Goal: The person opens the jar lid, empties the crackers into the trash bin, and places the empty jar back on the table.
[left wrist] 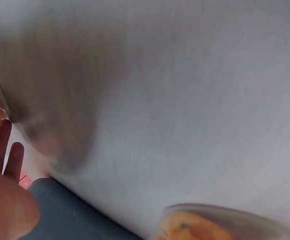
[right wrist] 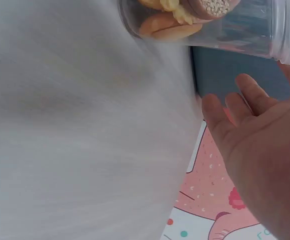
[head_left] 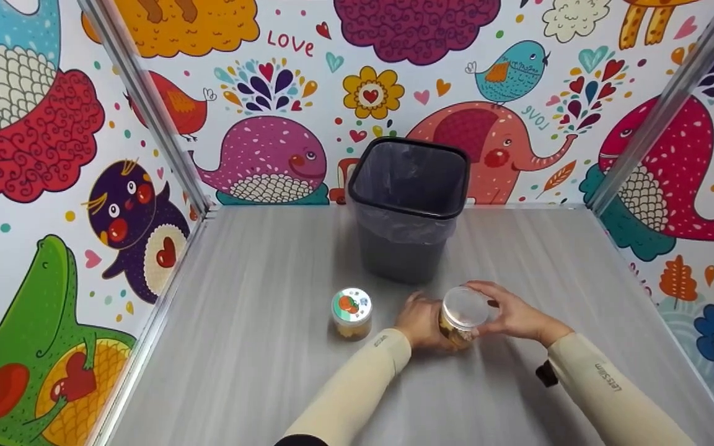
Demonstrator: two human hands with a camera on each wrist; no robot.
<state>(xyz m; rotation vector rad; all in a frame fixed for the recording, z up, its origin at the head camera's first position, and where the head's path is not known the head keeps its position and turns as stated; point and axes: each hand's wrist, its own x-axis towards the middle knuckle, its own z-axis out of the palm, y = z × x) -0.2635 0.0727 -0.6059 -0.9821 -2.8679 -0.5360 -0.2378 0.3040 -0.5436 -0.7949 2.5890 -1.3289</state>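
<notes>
Because the left hand (head_left: pixel 420 323) and the right hand (head_left: pixel 515 314) meet at one clear plastic jar of tan pieces (head_left: pixel 456 328), I would make steadiness my main concern. The left fingers curve against the body, while the right thumb and fingers pinch near the translucent round lid (head_left: pixel 465 305). To my mind, the left should hold firmly without squeezing the wall, and the right should bear evenly around the rim, so that nothing skews or jolts the contents. From my remote seat, the head view places this jar between the hands, near the square dark-grey bin with a clear liner (head_left: pixel 400 257) and apart from the second clear jar with an orange-and-green lid picture (head_left: pixel 352 314) on the grey wood-grain tabletop (head_left: pixel 258 297). Only the right wrist view shows me the right hand's lower fingers spread free of the jar's wall. My left wrist view catches just an edge, so I cannot tell how many left fingers bear on it.
</notes>
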